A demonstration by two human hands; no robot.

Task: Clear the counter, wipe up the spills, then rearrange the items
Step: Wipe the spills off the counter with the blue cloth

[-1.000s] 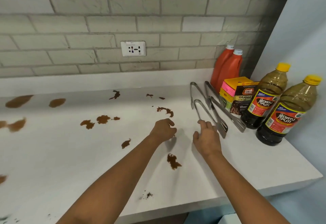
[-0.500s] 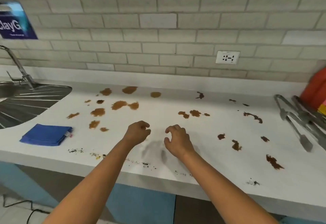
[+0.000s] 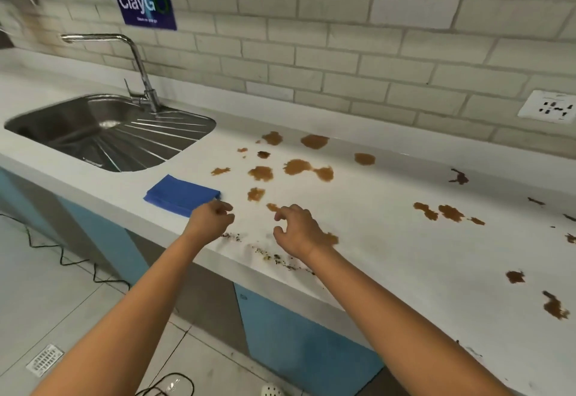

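Note:
A folded blue cloth (image 3: 180,195) lies on the white counter (image 3: 389,249) just right of the sink. My left hand (image 3: 210,219) hovers at the cloth's near right corner, fingers loosely curled and holding nothing. My right hand (image 3: 297,230) is a little to its right above the counter, fingers spread and curled, also holding nothing. Several brown spills (image 3: 294,166) are scattered over the counter beyond and to the right of my hands. Dark crumbs (image 3: 276,256) lie along the front edge.
A steel sink (image 3: 103,132) with a drainboard and a tall tap (image 3: 137,61) is at the left. A wall socket (image 3: 550,107) sits at the far right on the brick wall. Black cables (image 3: 62,255) run across the floor below.
The view has swung left along the counter, away from the tongs and bottles, to the sink and blue cloth. Both hands moved left with it; my left hand now sits beside the cloth.

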